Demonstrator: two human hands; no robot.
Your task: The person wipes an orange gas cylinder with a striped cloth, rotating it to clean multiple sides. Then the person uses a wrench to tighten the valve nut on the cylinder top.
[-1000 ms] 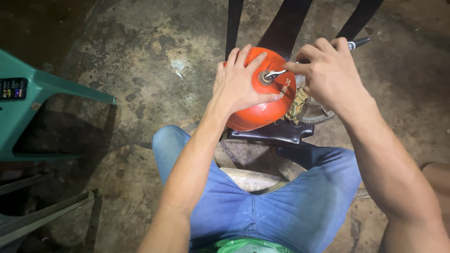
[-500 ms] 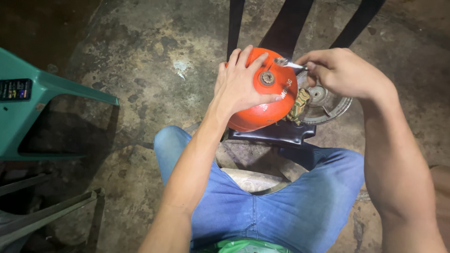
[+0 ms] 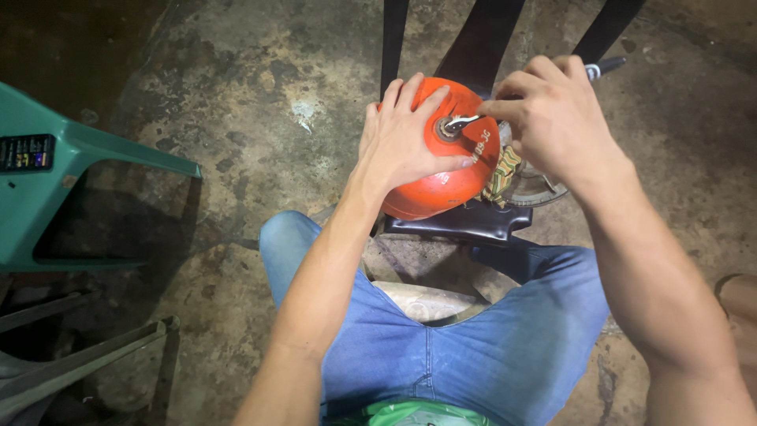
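- Head view: sat orange tank [image 3: 441, 170] on a dark stand [image 3: 457, 225] between the knees, left hand [image 3: 406, 142] spread flat on it, gripping nothing.
- Brought back the wrench [image 3: 465, 121], lifted off half a second before, onto the centre nut [image 3: 449, 128]; right hand [image 3: 552, 126] clenched on the handle.
- Judged a fresh bite for another turn.

Small rectangular dark label [image 3: 27, 151] with few coloured marks, stuck on side of green plastic chair [image 3: 87, 150], far left. White printed marking [image 3: 478, 147] on orange round tank [image 3: 441, 185], beside centre fitting.
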